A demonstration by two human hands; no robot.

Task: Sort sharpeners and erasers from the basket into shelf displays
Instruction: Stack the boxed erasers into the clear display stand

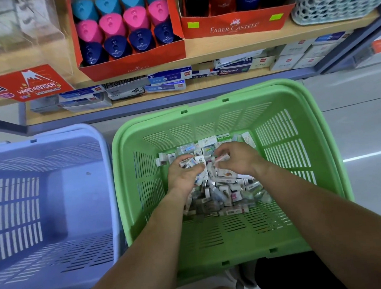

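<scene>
Erasers [226, 190] are being gathered from the green basket [211, 237]. A small bunch [189, 163] is gripped in the left hand [183, 174]; one pack [222, 158] is pinched by the right hand [237, 158]. Next, a lift to the shelf [224, 47] displays seems called for, with nothing dropped.

Pale glossy floor [358, 119], light streak [369, 155] at right; wooden shelves [215, 83], grey-blue metal frame [161, 102].

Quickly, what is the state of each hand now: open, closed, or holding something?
Left hand: fingers grip a bunch of packs.
Right hand: fingers pinch a small pack.
</scene>
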